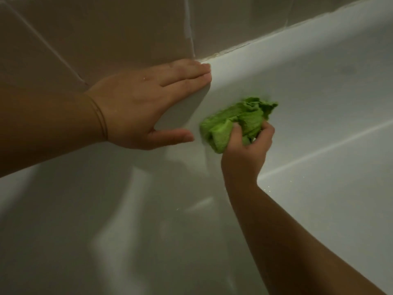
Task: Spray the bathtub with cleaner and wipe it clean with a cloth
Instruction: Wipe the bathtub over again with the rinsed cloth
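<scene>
A person's left hand (146,103), fingers straight and spread flat, braces on the white bathtub (308,86) rim at nine o'clock, likely for balance. At centre, the right hand (248,150) grips a bunched green cloth (234,122), pressing it against the tub's inner wall to wipe.

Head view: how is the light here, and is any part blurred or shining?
Head view: dim, with a greenish cast; the tiled wall and both forearms look dark. Soft pale reflections streak the bathtub wall at lower left. The green cloth in the right hand is slightly smeared at its edges; the left hand on the rim is fairly sharp.
</scene>
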